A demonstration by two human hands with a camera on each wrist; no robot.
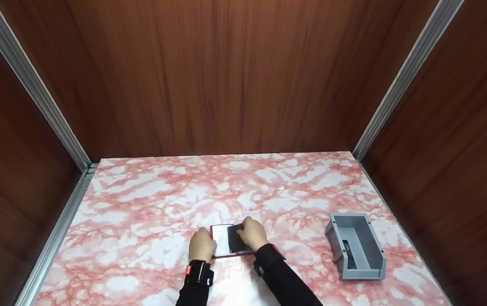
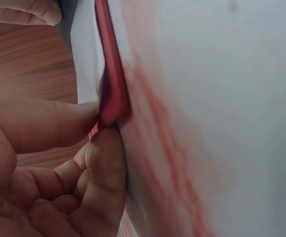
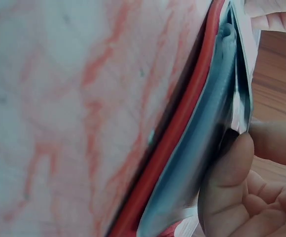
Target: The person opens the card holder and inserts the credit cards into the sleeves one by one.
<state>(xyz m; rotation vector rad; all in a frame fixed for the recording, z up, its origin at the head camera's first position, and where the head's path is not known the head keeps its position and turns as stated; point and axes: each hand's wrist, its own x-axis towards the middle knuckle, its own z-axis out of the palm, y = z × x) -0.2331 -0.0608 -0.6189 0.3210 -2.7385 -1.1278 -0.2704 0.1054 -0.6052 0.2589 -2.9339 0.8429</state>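
Red-edged folder, near middle: left hand pinched its left edge; right hand pinched a dark sheet. Grey bin stood right.

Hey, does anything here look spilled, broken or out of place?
Nothing looks spilled or broken. The dark piece gapes along one edge of the red-edged item, but the right hand pinches it there, so that's probably just handling. A dark object lies along one side inside the gray bin, too small to identify.
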